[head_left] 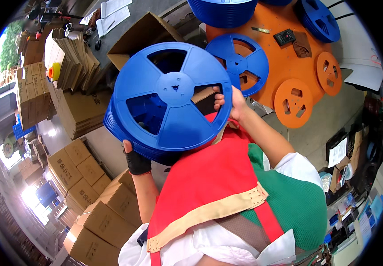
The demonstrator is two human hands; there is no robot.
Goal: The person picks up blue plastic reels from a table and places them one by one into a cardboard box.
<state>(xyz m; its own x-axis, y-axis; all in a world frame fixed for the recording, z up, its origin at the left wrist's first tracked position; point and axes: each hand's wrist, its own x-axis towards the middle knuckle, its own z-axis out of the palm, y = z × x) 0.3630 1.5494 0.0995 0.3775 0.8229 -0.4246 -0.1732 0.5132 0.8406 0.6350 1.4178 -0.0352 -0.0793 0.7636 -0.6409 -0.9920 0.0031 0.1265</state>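
A thick stack of blue plastic reels is between my hands in front of my body, the top reel's face tilted toward me. My right hand grips the right rim, its fingers curling through one of the top reel's openings. At the lower left, my left hand, in a black fingerless glove, supports the stack's edge. Its thumb points up along the side, and its other fingers are hidden beneath the reels. Just beyond my right hand, another blue reel lies on a round orange table.
Two orange reels sit at the table's edge, with more blue reel stacks behind. An open cardboard box stands beyond my stack. Sealed cartons line the left, below flattened cardboard. A small black device lies on the table.
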